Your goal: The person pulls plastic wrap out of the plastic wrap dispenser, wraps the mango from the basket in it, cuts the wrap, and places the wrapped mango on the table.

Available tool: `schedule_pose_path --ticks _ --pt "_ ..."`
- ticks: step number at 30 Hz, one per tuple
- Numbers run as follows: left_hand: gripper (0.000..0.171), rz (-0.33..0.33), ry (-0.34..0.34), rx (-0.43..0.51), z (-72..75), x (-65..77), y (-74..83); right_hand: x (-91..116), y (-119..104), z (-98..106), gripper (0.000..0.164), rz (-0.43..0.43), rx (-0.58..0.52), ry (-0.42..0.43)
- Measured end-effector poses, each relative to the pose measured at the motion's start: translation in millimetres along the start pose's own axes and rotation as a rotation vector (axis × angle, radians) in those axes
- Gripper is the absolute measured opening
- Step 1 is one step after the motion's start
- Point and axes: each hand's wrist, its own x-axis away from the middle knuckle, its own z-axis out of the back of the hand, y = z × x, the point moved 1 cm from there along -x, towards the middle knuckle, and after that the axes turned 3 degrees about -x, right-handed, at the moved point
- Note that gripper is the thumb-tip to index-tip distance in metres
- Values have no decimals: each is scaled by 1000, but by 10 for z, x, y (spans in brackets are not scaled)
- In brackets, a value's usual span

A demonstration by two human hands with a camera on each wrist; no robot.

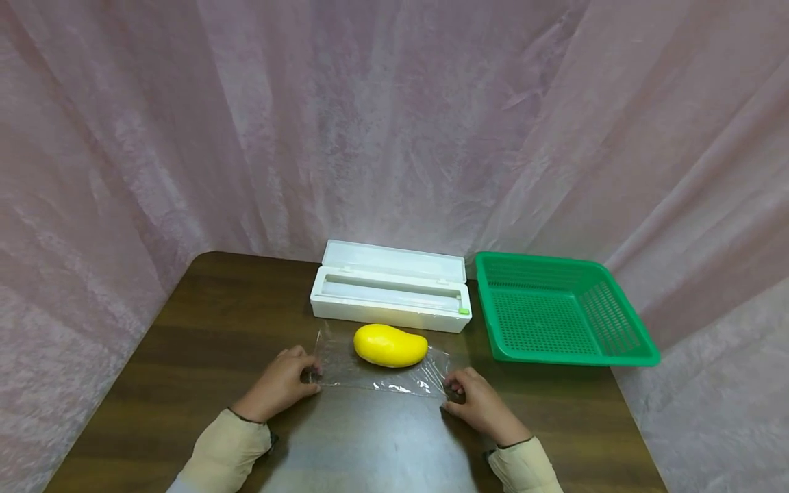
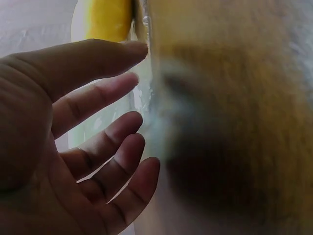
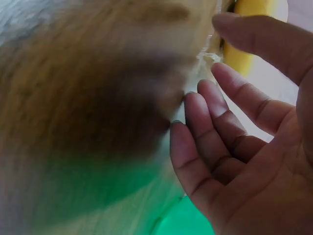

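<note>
You have your left hand [image 1: 285,385] at the left edge of a clear, thin sheet of plastic film [image 1: 382,381], and your right hand [image 1: 483,404] at its right edge. In both wrist views, your fingers are loosely bent, with a gap between thumb and forefinger, so neither hand shows a pinch on the film. Whether the fingertips press on it, I cannot tell. Standing at opposite sides like this, your hands could, I think, control the sheet evenly.

The smooth yellow mango-shaped fruit [image 1: 390,346] rests on the film, nearer to its far edge, between your hands but apart from both. Probably its weight helps the thin sheet to stay flat, and some film lies free on your side of it.

Just behind the fruit stands a long white box [image 1: 388,315] with its lid [image 1: 394,260] raised toward the pink curtain [image 1: 394,137]. This leaves the pale roll [image 1: 390,294] inside easy to reach from your side. The green rectangular plastic basket [image 1: 545,322] sits on the right of the dark wooden table [image 1: 246,301], seemingly aside to leave your working space free.
</note>
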Motion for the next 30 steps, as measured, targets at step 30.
schedule_pose_path --ticks 30 --pt "21 -39 79 -55 -68 29 -10 33 13 -66 17 45 45 85"
